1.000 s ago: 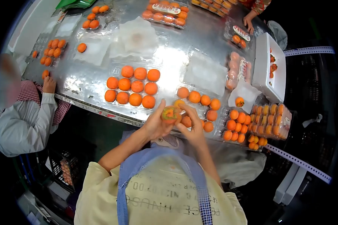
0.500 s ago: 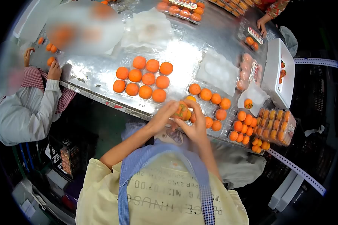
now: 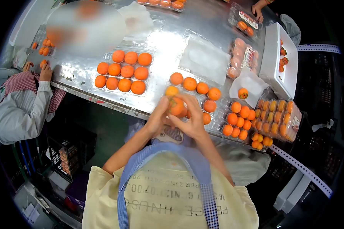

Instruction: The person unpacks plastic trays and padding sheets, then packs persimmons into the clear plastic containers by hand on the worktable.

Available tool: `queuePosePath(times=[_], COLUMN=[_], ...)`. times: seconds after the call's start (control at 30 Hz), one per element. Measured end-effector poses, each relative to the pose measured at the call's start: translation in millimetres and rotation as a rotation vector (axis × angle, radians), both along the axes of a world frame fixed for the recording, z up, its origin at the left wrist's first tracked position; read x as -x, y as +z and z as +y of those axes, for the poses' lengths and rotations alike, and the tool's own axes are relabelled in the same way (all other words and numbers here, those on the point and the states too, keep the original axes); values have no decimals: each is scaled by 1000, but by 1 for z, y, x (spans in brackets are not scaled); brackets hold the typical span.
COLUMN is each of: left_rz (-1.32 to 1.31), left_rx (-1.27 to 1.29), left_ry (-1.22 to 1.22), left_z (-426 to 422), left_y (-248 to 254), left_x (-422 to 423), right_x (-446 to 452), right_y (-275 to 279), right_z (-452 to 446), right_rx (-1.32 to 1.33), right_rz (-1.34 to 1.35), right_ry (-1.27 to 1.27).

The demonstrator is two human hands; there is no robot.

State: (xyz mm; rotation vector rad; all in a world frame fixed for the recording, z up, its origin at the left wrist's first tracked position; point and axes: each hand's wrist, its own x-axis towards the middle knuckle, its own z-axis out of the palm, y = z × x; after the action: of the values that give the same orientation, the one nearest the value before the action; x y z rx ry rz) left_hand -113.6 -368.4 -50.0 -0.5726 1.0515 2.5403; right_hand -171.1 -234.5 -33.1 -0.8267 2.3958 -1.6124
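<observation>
"What have you got there?"

"One persimmon (image 3: 176, 106), up above the table (image 3: 74, 81) at its near edge. My left hand (image 3: 156, 116) grips one side, and my right hand (image 3: 193, 121) curls around the other. So it sits in neither tray."

"And the near tray (image 3: 182, 90)?"

"Just beyond my fingers. Persimmons line its far side and right side, with a yellower one close to my left fingertips. My hands hide part of it, so I can't count them all."

"The others?"

"Left tray (image 3: 150, 78), along the near edge: eleven orange ones in rows. The small tray (image 3: 221, 119), toward the near right corner, holds nine. Beside it, a closed pack (image 3: 295, 126) shows rows of fruit through clear plastic."

"What's in the white box (image 3: 269, 61)?"

"A few persimmons with green tops; it stands by the right edge. Near it, one leafy fruit (image 3: 242, 92) lies on a white pad (image 3: 252, 82). Beyond the near tray, a white liner (image 3: 203, 61) lies in clear plastic."
</observation>
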Motion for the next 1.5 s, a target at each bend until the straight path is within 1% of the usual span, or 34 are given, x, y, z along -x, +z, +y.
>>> queuePosePath(times=[0.07,0.17,0.27,0.37,0.47,0.57,0.7,0.8,0.83,0.93,0.97,1.0,1.07,1.1,1.13,1.17,1.2,1.23,1.27,1.3,1.33,1.37,1.4,1.47,1.5], left_rz=[65,109,155,152,111,111,107,16,22,64,48,45,87,73,45,4,-42,-53,-66,15,12,16,-15,-36,-29], left_rx=[134,221,185,117,144,248,263,245,290,287,311,338,325,300,270,241,318,407,453,332,360,374,284,303,307], left_ry=[32,8,62,37,-2,-18,-34,-47,-23,-95,-123,-152,-105,-81,-58,-27,18,24,93,90,89,124,93,81,48], left_z=[6,12,20,22,23,25,27,28,30,30,30,28,30,30,30,28,24,24,27,18,21,22,17,16,17], left_y=[-4,-1,1,-3,-6,-9,-11,-7,-9,-12,-11,-9,-6,0,6,8,-19,-17,-15,-25,-10,-13,-9,-11,-10], left_x=[-1,4,9,12,13,15,17,19,20,24,22,27,26,34,36,31,26,27,27,24,29,28,28,28,27], right_x=[4,7,14,17,20,21,26,29,29,29,29,35,29,35,37,42,53,61,69,81,93,110,125,149,193], right_y=[3,3,5,-5,-8,-14,-12,-1,1,-5,-4,-2,-10,-11,-10,-10,-7,-18,-30,-28,-24,-20,-8,-2,2], right_z=[8,20,30,42,44,46,48,49,48,49,50,51,58,62,67,70,84,97,93,118,130,132,152,169,214], right_rx=[-30,-49,69,249,206,215,181,168,115,-23,-33,-11,24,283,436,431,419,439,542,620,723,774,818,808,875], right_rz=[84,118,-2,-218,-235,-278,-288,-252,-187,-3,9,-67,-266,-515,-579,-607,-595,-531,-603,-612,-652,-669,-645,-624,-440], right_ry=[-8,-21,29,44,37,36,40,55,76,47,48,28,-5,-95,-151,-167,-233,-273,-284,-391,-437,-489,-587,-730,-714])
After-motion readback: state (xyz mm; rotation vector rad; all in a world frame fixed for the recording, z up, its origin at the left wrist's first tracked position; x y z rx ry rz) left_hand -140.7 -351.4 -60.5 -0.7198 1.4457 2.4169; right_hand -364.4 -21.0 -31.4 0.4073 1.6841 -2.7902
